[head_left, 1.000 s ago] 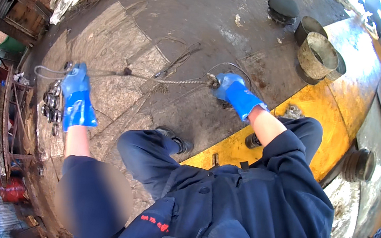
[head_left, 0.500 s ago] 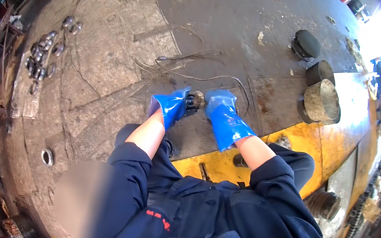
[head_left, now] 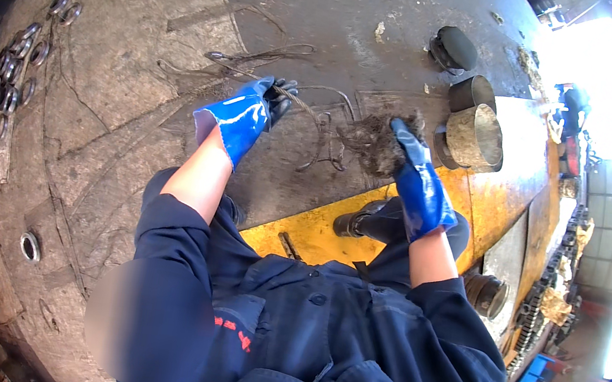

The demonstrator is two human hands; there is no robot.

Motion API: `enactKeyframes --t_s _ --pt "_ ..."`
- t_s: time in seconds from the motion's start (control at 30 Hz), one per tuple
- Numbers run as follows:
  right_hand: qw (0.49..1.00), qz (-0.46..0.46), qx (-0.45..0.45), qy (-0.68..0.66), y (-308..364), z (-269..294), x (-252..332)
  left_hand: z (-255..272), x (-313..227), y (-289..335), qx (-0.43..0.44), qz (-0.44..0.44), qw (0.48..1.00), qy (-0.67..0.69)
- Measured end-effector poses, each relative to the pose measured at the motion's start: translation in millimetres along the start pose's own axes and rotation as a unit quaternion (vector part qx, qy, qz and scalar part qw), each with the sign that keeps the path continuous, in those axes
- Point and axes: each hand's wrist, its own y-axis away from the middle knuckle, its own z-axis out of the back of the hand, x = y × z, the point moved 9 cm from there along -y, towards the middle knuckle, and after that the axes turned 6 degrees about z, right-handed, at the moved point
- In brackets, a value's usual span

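Note:
Both of my hands wear blue rubber gloves with dark, dirty fingers. My left hand (head_left: pixel 275 101) is closed around a thin wire rope (head_left: pixel 305 106), which runs on toward the right. In my right hand (head_left: pixel 414 153) is a dark, shaggy fibrous clump (head_left: pixel 378 142), gripped at its right side; its exact kind is unclear. Between the hands, bent wire loops (head_left: pixel 323 161) hang or lie close to the clump. More of the rope, with looped ends, stretches over the dark floor beyond my left hand.
Several metal rings (head_left: pixel 14 68) lie in a group at far left, and a single ring (head_left: pixel 31 246) lies nearer. To the right stand a short pipe piece (head_left: pixel 476 137) and a black round part (head_left: pixel 455 49). A yellow plate (head_left: pixel 301 225) spans the floor by my feet.
My hands have moved apart, the left up and left, the right to the right. The shaggy clump and wire loops now show between them. The whole view has shifted.

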Motion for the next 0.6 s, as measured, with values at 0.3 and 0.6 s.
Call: enactKeyframes --t_s 0.3,0.6 --pt "0.953 0.023 0.209 0.218 30 -162 40 -1 13 15 -0.040 -0.026 0.997 -0.056" --pt "0.801 0.177 0.251 0.513 -46 -217 -29 63 -19 -71 -0.056 -0.130 0.985 -0.102"
